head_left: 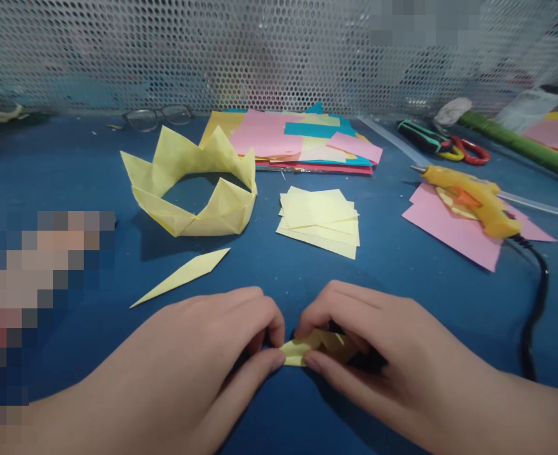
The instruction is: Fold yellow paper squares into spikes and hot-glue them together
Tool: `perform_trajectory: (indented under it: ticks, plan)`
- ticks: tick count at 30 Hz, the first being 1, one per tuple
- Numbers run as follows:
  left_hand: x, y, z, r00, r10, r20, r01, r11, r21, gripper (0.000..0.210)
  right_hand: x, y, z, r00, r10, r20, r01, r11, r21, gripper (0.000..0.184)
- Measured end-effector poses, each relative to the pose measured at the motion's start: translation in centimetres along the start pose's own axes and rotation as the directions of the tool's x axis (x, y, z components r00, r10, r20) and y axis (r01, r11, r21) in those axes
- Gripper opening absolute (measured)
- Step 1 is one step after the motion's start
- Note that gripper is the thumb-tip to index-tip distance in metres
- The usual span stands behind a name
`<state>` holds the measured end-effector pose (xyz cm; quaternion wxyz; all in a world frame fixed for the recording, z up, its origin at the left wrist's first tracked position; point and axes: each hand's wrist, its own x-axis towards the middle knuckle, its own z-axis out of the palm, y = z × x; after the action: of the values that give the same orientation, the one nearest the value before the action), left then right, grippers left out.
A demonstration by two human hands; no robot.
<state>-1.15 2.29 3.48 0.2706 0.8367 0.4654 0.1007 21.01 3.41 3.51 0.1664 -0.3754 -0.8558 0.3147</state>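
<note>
Between my fingertips, low over the blue table, is a small folded piece of yellow paper (302, 351). My left hand (212, 347) pinches its left tip. My right hand (378, 354) is closed on its other end, partly hiding it. A flat folded yellow paper strip (184, 277), pointed at both ends, lies just beyond my left hand. Farther off stands a yellow paper crown (198, 221), a ring with pointed peaks. A loose stack of pale yellow paper pieces (319, 218) lies ahead of my hands.
A yellow glue gun (473, 196) rests on pink paper (454, 230), its black cord (539, 297) trailing toward my right arm. Behind are coloured papers (269, 136), glasses (158, 117), scissors (468, 150), a cutter (418, 138) and a green stem (520, 142). A perforated metal panel (260, 57) backs the table.
</note>
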Motion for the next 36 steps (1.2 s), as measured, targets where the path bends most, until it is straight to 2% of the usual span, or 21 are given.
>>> perform_trajectory:
  ticks: [9,13,17,24,27,31,34,36]
  plan:
    - [-0.3,0.1,0.3,0.999,0.040,-0.033,-0.038,0.997,0.062,0.012,0.3,-0.3,-0.2,0.999,0.040,-0.008,-0.039,0.998,0.050,0.018]
    - [-0.4,0.1,0.2,0.998,0.047,-0.050,-0.043,0.996,0.075,0.012,0.2,-0.2,-0.3,0.998,0.067,0.013,-0.068,0.993,0.092,0.007]
    - [-0.3,0.1,0.4,0.995,0.080,-0.067,-0.074,0.993,0.088,0.011,0.2,0.1,-0.3,0.998,0.056,0.013,-0.057,0.989,0.135,0.006]
    - [-0.9,0.0,1.6,0.962,0.234,-0.140,-0.178,0.929,0.325,0.018,0.5,0.6,0.0,0.994,-0.080,-0.073,0.087,0.991,0.105,0.010]
    - [-0.9,0.1,1.7,0.953,0.258,-0.159,-0.191,0.919,0.345,0.019,0.5,0.8,0.1,0.989,-0.119,-0.089,0.127,0.987,0.095,0.011]
    - [-0.5,0.0,1.5,0.945,0.291,-0.150,-0.217,0.899,0.379,0.018,0.6,1.1,0.3,0.984,-0.162,-0.076,0.166,0.985,0.052,0.014]
    - [-0.4,-0.2,1.7,0.919,0.369,-0.135,-0.270,0.842,0.467,0.021,0.5,1.2,0.2,0.968,-0.245,-0.060,0.245,0.970,-0.005,0.018]
    - [-0.7,-0.3,2.0,0.926,0.361,-0.113,-0.265,0.833,0.486,0.024,0.4,1.2,0.1,0.957,-0.286,-0.043,0.284,0.958,-0.045,0.022]
